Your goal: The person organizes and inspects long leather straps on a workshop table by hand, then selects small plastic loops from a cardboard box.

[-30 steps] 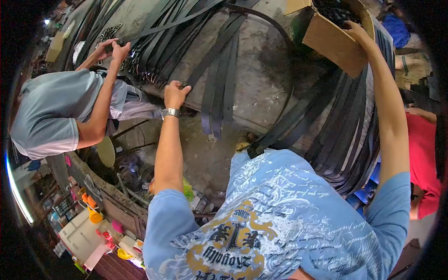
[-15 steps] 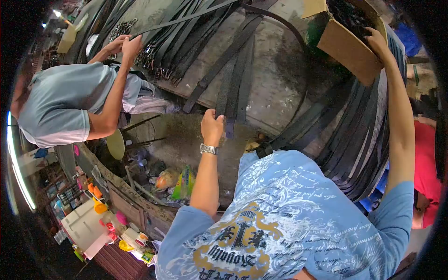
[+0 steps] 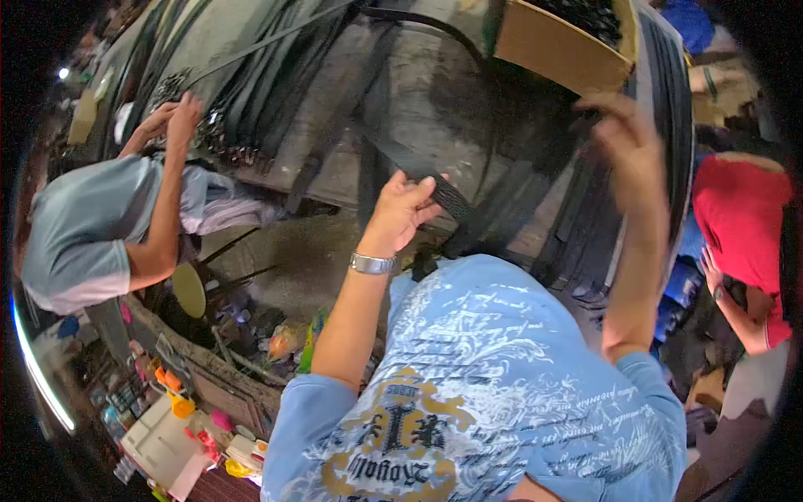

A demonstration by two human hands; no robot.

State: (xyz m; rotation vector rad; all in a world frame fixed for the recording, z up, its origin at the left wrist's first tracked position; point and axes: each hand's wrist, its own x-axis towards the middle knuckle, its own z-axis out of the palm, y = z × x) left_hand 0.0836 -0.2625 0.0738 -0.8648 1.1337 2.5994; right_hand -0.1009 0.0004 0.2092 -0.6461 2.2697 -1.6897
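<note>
A black belt strap is pinched between the thumb and fingers of my left hand, its end lying across the fingertips above the table. My right hand, smeared by motion, is in front of the cardboard box, near the box's lower edge. Small black pieces fill this box. A dark bit shows by the right fingertips, but I cannot tell whether the hand holds it. More black straps hang in a bundle below the right hand.
On the left, a person in a grey shirt handles a strap beside a row of straps with metal buckles. Another person in a red shirt is at the right. A round stool stands below the table edge.
My right hand has come out of the cardboard box toward me. My left hand has raised the strap's end and turned it toward the right. The whole view has shifted.
</note>
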